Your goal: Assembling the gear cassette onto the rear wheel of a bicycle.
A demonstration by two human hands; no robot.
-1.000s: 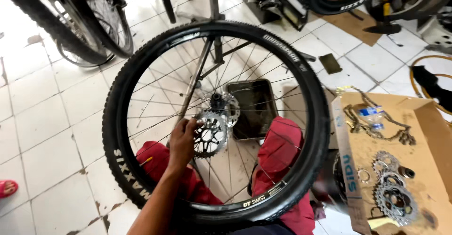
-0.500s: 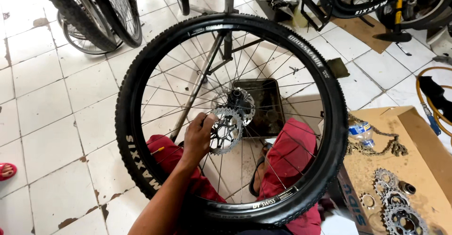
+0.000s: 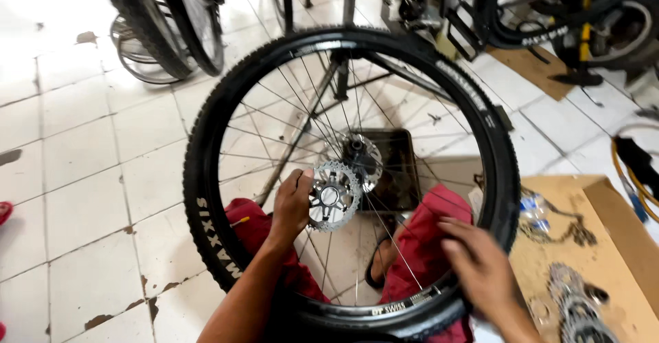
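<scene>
Wheel [image 3: 206, 178] stands upright at centre, over both knees. Sprocket cluster [image 3: 333, 195] sits at hub; left hand [image 3: 292, 206] touches it at 9 o'clock. Right hand [image 3: 480, 267] rests by rim at 4 o'clock. Cardboard [image 3: 604, 247] with chain [image 3: 570, 230] lies at 3 o'clock; other bicycles at 12.

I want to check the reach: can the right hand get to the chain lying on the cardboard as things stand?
Probably yes. The right hand hovers by the tyre, on the same side as the chain on the cardboard, and nothing lies between them.
</scene>
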